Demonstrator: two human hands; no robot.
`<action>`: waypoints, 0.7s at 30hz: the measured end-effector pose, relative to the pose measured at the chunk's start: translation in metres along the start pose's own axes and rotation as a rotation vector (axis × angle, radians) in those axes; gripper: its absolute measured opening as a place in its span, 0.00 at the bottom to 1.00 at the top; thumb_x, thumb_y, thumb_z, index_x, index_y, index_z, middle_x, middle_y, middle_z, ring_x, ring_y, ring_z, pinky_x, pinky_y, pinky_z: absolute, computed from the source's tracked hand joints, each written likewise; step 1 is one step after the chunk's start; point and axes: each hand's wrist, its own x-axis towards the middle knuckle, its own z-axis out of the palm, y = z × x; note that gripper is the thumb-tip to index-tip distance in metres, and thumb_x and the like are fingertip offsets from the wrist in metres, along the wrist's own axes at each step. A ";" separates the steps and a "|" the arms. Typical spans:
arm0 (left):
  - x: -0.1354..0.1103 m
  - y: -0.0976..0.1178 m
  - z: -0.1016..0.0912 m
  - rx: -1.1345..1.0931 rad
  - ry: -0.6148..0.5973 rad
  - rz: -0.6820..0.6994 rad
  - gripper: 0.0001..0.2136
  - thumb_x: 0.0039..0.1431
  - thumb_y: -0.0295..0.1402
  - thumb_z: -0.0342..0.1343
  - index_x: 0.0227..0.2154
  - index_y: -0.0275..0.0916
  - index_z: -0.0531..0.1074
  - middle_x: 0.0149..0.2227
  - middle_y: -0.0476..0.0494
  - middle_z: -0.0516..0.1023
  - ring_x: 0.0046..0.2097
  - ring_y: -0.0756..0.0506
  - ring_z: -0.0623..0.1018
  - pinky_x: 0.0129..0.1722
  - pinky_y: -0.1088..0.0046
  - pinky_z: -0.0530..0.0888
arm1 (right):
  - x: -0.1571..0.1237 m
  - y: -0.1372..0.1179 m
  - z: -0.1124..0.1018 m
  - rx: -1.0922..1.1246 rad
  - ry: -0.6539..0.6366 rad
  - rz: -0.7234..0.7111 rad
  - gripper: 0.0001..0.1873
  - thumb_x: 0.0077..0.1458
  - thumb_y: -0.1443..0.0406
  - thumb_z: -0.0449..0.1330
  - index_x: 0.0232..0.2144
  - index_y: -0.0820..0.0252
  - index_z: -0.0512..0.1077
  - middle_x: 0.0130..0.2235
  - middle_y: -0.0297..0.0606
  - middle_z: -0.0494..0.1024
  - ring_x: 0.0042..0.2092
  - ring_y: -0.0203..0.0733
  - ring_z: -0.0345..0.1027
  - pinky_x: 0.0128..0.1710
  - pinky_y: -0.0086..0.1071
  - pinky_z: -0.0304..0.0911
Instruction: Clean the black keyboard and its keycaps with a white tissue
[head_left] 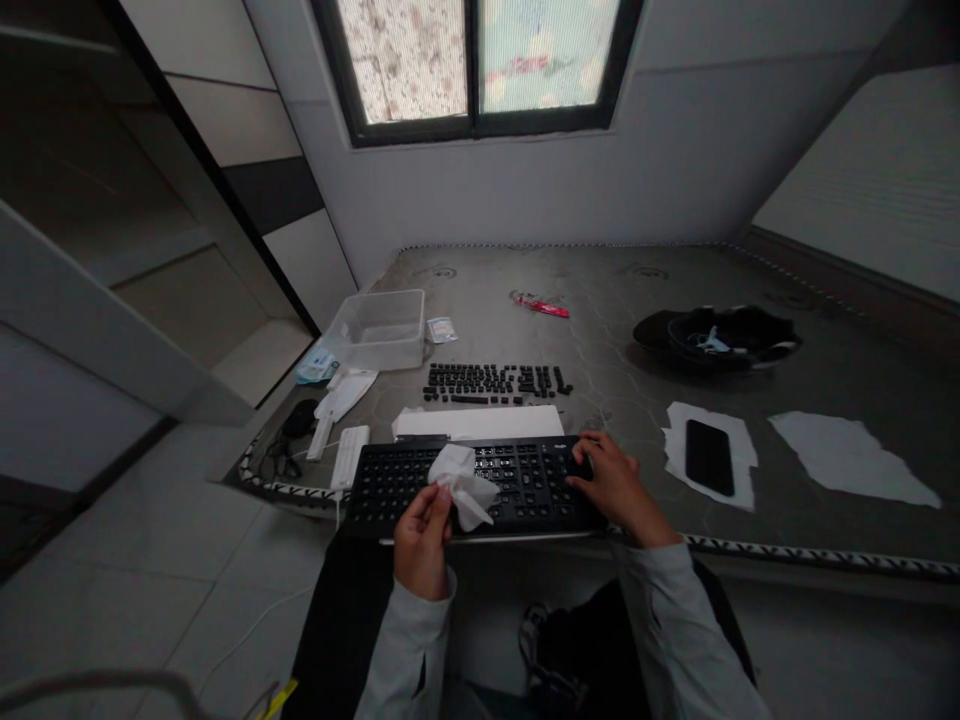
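A black keyboard (531, 485) lies at the front edge of the table, its keycaps largely off so the switch sockets show. My left hand (421, 540) pinches a crumpled white tissue (463, 487) over the keyboard's middle, hiding some sockets there. At the keyboard's right end, my right hand (616, 485) grips the edge with thumb and fingers. Behind the keyboard are a white sheet (480, 422) and the loose black keycaps (487, 379), set out in rows like a keyboard layout.
On the left stand a clear plastic box (382, 335), a white power strip (349, 457) and a black mouse (301, 417). A small packet (442, 330) and a red strip-like item (546, 306) lie farther back. Rightward are a phone (709, 457) on paper, another sheet (851, 458) and a black cap (720, 338).
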 end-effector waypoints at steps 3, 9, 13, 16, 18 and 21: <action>0.003 0.000 0.000 -0.021 0.015 -0.025 0.24 0.36 0.46 0.72 0.32 0.33 0.76 0.18 0.55 0.67 0.19 0.58 0.59 0.18 0.82 0.54 | 0.009 0.010 -0.001 0.090 0.108 0.047 0.09 0.49 0.58 0.60 0.29 0.55 0.65 0.49 0.42 0.71 0.50 0.53 0.66 0.47 0.45 0.57; 0.007 0.006 -0.001 -0.068 0.101 -0.125 0.28 0.27 0.46 0.74 0.31 0.33 0.76 0.18 0.55 0.68 0.19 0.58 0.60 0.17 0.83 0.56 | 0.038 0.072 0.020 0.106 0.340 0.395 0.17 0.51 0.50 0.55 0.33 0.56 0.66 0.37 0.41 0.76 0.35 0.46 0.70 0.41 0.39 0.59; 0.009 0.015 0.002 -0.089 0.139 -0.176 0.29 0.23 0.45 0.75 0.31 0.33 0.76 0.18 0.55 0.68 0.19 0.58 0.60 0.18 0.83 0.57 | 0.050 0.096 0.046 0.061 0.275 0.443 0.17 0.53 0.52 0.53 0.36 0.59 0.68 0.37 0.43 0.78 0.36 0.47 0.71 0.40 0.39 0.59; 0.014 0.016 -0.001 -0.086 0.175 -0.210 0.30 0.21 0.45 0.75 0.31 0.34 0.77 0.19 0.55 0.69 0.19 0.58 0.61 0.18 0.82 0.60 | 0.064 0.099 0.059 0.004 0.254 0.459 0.19 0.54 0.53 0.52 0.40 0.59 0.69 0.37 0.42 0.79 0.38 0.49 0.72 0.43 0.42 0.58; 0.017 0.012 -0.007 -0.077 0.198 -0.257 0.30 0.19 0.46 0.75 0.31 0.35 0.78 0.21 0.53 0.71 0.20 0.57 0.62 0.19 0.81 0.62 | 0.079 0.100 0.064 -0.037 0.235 0.453 0.19 0.55 0.53 0.51 0.41 0.59 0.71 0.38 0.41 0.80 0.39 0.49 0.72 0.44 0.43 0.57; 0.019 0.000 -0.019 -0.035 0.138 -0.349 0.28 0.21 0.47 0.75 0.29 0.37 0.80 0.18 0.50 0.72 0.19 0.54 0.65 0.17 0.79 0.62 | 0.110 0.107 0.066 -0.102 0.187 0.402 0.18 0.57 0.56 0.51 0.43 0.58 0.73 0.38 0.41 0.80 0.41 0.48 0.72 0.46 0.43 0.55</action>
